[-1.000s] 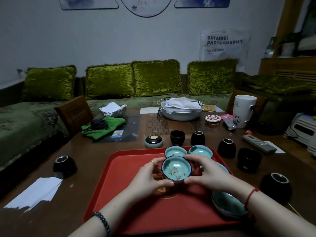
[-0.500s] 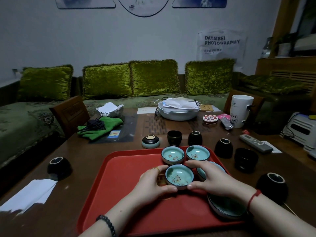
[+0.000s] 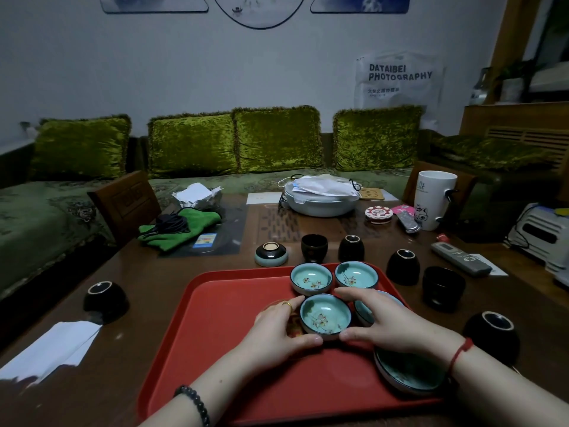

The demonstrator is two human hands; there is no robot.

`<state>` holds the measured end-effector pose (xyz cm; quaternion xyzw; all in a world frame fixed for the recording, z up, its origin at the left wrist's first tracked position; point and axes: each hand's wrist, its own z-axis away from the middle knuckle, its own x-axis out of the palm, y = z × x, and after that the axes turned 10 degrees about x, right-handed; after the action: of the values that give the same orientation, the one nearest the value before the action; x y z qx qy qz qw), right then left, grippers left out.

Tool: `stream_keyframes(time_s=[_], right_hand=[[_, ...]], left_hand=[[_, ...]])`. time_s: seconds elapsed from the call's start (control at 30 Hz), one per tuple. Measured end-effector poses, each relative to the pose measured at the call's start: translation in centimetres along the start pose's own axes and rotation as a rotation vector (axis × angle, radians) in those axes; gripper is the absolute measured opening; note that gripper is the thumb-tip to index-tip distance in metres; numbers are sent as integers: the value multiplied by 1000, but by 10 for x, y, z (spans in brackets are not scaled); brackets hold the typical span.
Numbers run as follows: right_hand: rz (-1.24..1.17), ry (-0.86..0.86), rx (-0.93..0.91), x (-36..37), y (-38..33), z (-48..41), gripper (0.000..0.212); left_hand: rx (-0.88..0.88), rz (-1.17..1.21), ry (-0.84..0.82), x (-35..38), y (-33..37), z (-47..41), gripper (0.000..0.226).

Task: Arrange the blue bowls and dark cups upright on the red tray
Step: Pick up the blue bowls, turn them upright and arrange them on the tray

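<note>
Both hands cup one blue bowl [image 3: 325,317], left hand [image 3: 277,329] and right hand [image 3: 388,322], fingers closed around its sides. It now sits low on the red tray [image 3: 215,334], center frame, just in front of two upright bowls [image 3: 311,278]; a second ago it was held higher, so placement looks nearly done. Dark cups [image 3: 402,266] remain on the worktop [image 3: 77,396], several inverted.

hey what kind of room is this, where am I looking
Most likely a home living room. A long sofa with green velvet cushions runs behind a wooden table cluttered with household things, like a remote control and a white mug.
</note>
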<state>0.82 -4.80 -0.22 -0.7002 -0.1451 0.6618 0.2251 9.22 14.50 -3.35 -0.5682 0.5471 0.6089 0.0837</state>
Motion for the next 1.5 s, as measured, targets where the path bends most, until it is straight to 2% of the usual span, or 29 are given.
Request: stream_keyframes(time_s=[0.17, 0.33, 0.57, 0.87, 1.13, 1.23, 1.5], right_hand=[[41, 2, -57, -10, -7, -6, 78], [41, 56, -127, -20, -22, -22, 70], [78, 96, -182, -21, -47, -64, 65], [225, 105, -170, -4, -58, -141, 65], [433, 49, -116, 16, -56, -209, 68], [554, -6, -119, 19, -55, -228, 74], [621, -146, -112, 25, -56, -250, 86]], left_hand=[[7, -53, -60, -6, -1, 2, 83], [35, -20, 24, -26, -6, 1, 70], [-14, -103, 127, -62, -27, -14, 67], [-130, -139, 151, -85, -70, -53, 67], [-221, -254, 27, -84, -114, -89, 66], [-243, -277, -26, -84, -128, -100, 61], [-203, -193, -7, -80, -141, -117, 63]])
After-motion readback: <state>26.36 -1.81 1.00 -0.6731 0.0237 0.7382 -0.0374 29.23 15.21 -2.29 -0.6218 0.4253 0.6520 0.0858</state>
